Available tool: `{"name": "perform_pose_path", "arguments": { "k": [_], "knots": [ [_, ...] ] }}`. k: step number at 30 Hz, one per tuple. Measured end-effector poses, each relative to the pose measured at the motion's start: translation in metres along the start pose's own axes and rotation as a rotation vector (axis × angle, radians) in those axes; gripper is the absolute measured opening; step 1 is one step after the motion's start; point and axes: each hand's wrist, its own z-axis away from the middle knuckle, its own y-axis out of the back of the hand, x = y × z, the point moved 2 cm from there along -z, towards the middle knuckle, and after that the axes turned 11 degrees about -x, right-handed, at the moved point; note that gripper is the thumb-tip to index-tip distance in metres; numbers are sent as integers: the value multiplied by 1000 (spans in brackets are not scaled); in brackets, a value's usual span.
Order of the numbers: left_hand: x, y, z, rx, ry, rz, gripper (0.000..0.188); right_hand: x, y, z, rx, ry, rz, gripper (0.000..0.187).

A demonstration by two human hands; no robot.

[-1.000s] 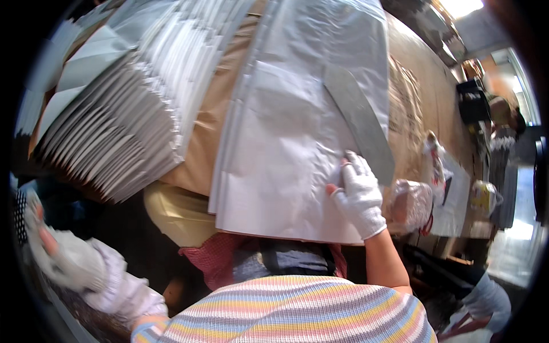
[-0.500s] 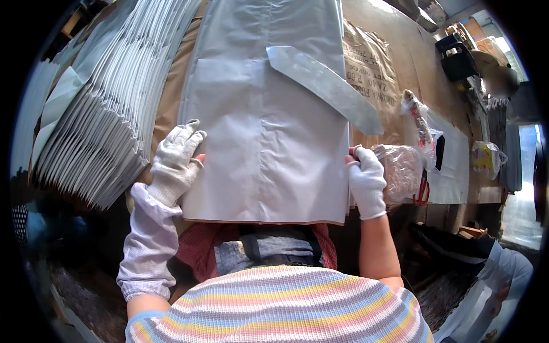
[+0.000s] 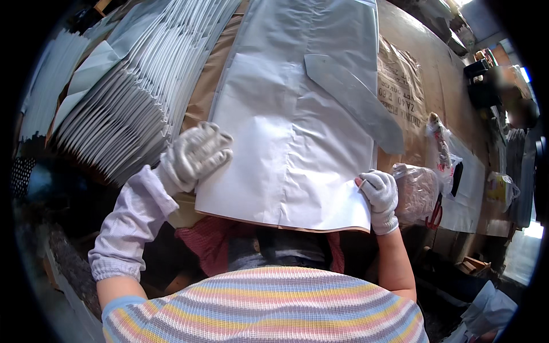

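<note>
A stack of large white paper sheets (image 3: 246,188) lies in front of me, with a creased line down its middle. Across its upper right rests a flat grey strip (image 3: 351,100) with angled ends, its lower end past the stack's right edge. My right hand (image 3: 380,197), in a white knitted glove, is closed at the right edge near the front corner, the thumb against the paper. At the left edge my gloved left hand (image 3: 197,155) is slightly blurred, its fingers loosely stretched over the sheet. It appears to hold nothing.
Many folded white sheets (image 3: 114,108) stand fanned at the left. On the right are brown printed paper (image 3: 400,86), a plastic-wrapped pinkish block (image 3: 414,193), red-handled scissors (image 3: 436,214) and a yellow-marked plastic bag (image 3: 500,188). The table's front edge is near my lap.
The view has shifted, so the table things sit further right. My left hand has turned inward, its fingers now over the sheet. The right hand stays at the right edge, nearer the front corner.
</note>
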Motion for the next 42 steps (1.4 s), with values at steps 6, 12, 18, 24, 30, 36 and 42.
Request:
{"name": "perform_pose_path", "arguments": {
  "k": [6, 12, 18, 24, 30, 36, 42],
  "knots": [
    [10, 20, -17, -182, -683, -991, 9, 22, 10, -10, -239, -143, -285, 14],
    [-1, 11, -27, 81, 478, -257, 23, 42, 5, -21, -334, -879, -904, 19],
    [-28, -29, -29, 586, 191, -809, 20, 27, -17, -27, -177, -992, -636, 19],
    [-35, -33, -38, 643, 223, -882, 27, 27, -22, -16, -229, -974, -525, 8],
    [-35, -33, -50, 587, 407, -878, 34, 4, -16, -33, -167, -747, -55, 26],
    [-45, -30, -44, 602, 400, -921, 36, -42, 21, -134, 15, -75, -37, 69],
    [-36, -37, -48, 589, 464, -968, 35, -51, -72, -136, -281, -87, -151, 72]
  ]
}}
